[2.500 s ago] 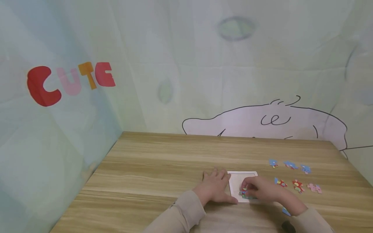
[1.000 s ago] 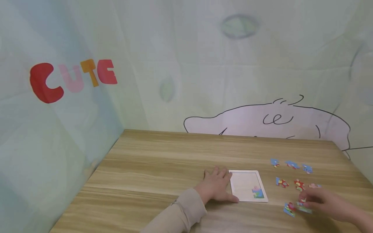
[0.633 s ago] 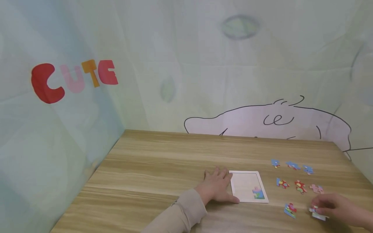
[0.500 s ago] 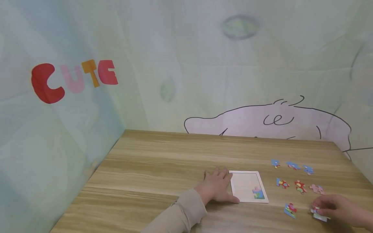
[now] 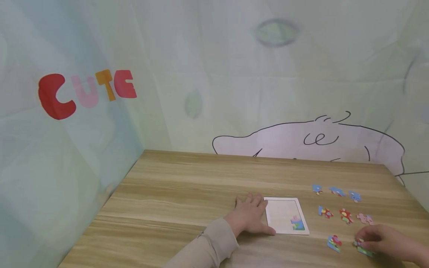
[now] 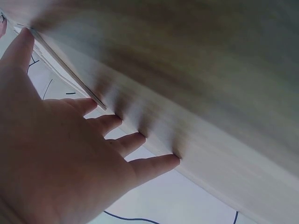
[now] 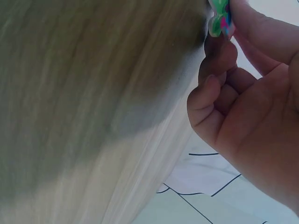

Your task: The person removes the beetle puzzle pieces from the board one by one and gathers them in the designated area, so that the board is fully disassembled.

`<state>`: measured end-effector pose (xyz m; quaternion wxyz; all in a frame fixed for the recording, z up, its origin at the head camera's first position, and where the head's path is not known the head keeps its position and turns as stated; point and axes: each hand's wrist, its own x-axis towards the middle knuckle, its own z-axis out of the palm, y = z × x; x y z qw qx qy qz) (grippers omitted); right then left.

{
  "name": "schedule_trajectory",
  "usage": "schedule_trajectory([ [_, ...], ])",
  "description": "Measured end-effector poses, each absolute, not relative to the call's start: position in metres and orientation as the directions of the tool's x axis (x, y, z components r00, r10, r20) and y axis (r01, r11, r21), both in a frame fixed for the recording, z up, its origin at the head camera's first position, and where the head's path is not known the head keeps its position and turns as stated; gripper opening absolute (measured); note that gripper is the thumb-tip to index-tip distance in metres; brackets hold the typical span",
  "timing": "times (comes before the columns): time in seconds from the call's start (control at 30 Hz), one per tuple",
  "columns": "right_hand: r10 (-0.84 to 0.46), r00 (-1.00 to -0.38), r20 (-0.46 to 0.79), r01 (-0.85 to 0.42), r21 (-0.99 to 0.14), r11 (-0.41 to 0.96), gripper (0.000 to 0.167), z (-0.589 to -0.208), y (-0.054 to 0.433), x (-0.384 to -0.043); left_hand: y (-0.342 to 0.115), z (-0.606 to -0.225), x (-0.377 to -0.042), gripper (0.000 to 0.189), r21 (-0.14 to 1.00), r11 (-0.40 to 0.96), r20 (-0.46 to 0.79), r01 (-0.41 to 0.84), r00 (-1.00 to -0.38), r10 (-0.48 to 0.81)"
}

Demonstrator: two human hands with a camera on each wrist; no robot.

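Note:
My left hand [image 5: 249, 216] lies with spread fingers on the table, thumb and index finger at the left edge of a white puzzle tray [image 5: 281, 200]. In the left wrist view the thumb and fingertips of that hand [image 6: 70, 140] touch the tray's edge and the tabletop. A puzzle piece with blue, green and pink [image 5: 297, 224] sits in the tray's lower right corner. At the right, my right hand [image 5: 388, 240] pinches a green puzzle piece [image 5: 365, 251] between thumb and fingers. The right wrist view shows this piece [image 7: 218, 21] at the top, partly cut off.
Loose puzzle pieces lie right of the tray: a back row with a blue piece [image 5: 336, 191], a middle row with a red piece [image 5: 346, 216] and a pink piece [image 5: 365, 218], and a blue-red-green piece [image 5: 334, 243] nearer. The wooden table [image 5: 187, 178] meets a printed cloth backdrop [image 5: 174, 74].
My right hand has gone from the tray to the right and now holds another piece, which has tilted and shifted slightly. The corner piece stays in the tray. My left hand has kept its place.

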<state>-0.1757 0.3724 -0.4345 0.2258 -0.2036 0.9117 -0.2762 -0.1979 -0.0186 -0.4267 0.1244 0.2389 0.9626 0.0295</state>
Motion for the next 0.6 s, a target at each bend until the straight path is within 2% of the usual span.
schedule_trajectory([
  [0.17, -0.500, -0.829, -0.249, -0.294, -0.566, 0.770, 0.011, -0.4364, 0.3733, -0.1743, -0.0181, -0.4253, -0.1968, 0.096, 0.116, 0.887, -0.226, 0.447, -0.858, 0.462],
  [0.6, -0.562, -0.822, -0.090, -0.415, -0.581, 0.700, 0.005, -0.4419, 0.3746, -0.1722, -0.0178, -0.4291, -0.1981, 0.096, 0.106, 0.886, -0.221, 0.451, -0.858, 0.463],
])
